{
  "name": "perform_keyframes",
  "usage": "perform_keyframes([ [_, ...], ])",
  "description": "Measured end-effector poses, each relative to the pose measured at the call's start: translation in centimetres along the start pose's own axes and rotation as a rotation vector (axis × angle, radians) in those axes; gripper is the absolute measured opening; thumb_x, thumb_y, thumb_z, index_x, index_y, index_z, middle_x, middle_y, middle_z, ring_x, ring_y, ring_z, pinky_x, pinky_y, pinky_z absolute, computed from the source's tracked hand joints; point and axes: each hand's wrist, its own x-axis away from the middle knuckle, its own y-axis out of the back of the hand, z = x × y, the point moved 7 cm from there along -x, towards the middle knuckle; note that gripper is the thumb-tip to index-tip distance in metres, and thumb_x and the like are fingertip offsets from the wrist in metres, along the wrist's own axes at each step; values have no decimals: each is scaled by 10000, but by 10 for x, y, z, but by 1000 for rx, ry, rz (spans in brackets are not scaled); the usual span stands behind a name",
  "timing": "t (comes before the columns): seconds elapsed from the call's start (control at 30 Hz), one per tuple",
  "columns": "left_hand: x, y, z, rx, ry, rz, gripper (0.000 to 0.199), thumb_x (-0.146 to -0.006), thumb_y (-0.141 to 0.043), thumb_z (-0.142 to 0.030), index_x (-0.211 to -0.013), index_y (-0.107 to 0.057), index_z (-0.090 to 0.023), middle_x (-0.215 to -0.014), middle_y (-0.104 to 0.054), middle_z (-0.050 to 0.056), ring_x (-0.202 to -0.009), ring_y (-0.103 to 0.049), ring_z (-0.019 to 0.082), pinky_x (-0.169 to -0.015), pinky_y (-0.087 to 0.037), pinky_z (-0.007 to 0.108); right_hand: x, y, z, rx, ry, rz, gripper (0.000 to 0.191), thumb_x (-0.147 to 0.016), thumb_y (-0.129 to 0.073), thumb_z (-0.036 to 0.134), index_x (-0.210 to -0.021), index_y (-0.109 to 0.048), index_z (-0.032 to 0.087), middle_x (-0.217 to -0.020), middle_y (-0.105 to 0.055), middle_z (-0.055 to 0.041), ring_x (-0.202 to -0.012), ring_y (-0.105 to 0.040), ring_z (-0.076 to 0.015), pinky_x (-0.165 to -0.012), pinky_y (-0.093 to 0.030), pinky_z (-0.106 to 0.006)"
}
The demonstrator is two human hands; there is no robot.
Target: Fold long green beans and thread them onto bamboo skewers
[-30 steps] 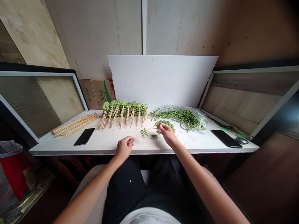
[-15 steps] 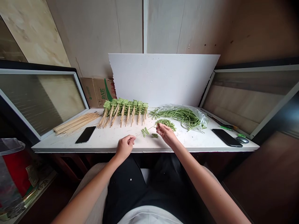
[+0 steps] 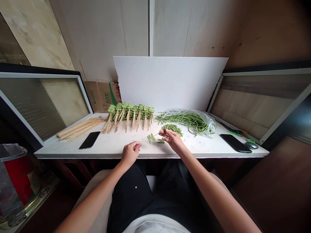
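Observation:
My right hand (image 3: 173,139) pinches a thin skewer (image 3: 157,134) just in front of a pile of cut green bean pieces (image 3: 175,128). Over the table's front edge, my left hand (image 3: 131,151) is closed, thumb against fingers; what it holds, if anything, is too small to name. Between the hands lie several loose bean pieces (image 3: 151,138) and a small row of pieces (image 3: 160,141). Behind them, bean skewers (image 3: 131,111) are stacked with their sticks pointing forward. Long uncut beans (image 3: 191,120) lie partly in a clear plastic bag at the back right.
Bare skewers (image 3: 80,128) and a phone (image 3: 89,140) lie on the white table (image 3: 116,145) at left. At right are another phone (image 3: 235,143), a mouse (image 3: 251,145) and scissors (image 3: 233,129). A white board (image 3: 172,82) stands behind.
My right hand has shifted slightly, and the skewer in it is now tilted a little differently. My left hand has hardly moved.

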Motion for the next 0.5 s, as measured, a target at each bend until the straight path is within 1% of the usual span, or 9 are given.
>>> perform_keyframes([
  [0.13,0,-1,2,4,7,3,226,-965,-594,-334,-886,-750,-191,-674,-702,19,-611,-668,156,-629,-504,247,2,0,3,38,2,-6,361,-792,-834,531,-976,-793,223,-1143,-788,-102,-1152,-720,-290,-839,-601,-332],
  [0.27,0,0,2,-26,-2,3,221,-963,-589,-316,-873,-752,-197,-672,-703,14,-610,-661,154,-642,-506,249,0,4,3,88,7,-19,386,-786,-834,541,-976,-803,207,-1083,-800,-115,-1111,-734,-296,-808,-588,-326],
  [0.33,0,0,2,-39,-11,4,217,-961,-586,-303,-874,-754,-199,-673,-702,13,-612,-656,153,-645,-503,248,0,5,4,103,18,-11,397,-787,-832,547,-977,-807,199,-1055,-804,-122,-1096,-739,-295,-809,-579,-326],
  [0.5,0,2,-2,-36,-21,11,221,-964,-582,-296,-871,-756,-198,-663,-694,11,-602,-645,148,-636,-495,242,0,3,5,95,30,8,397,-805,-817,555,-976,-812,197,-1062,-803,-125,-1096,-737,-290,-800,-568,-319],
])
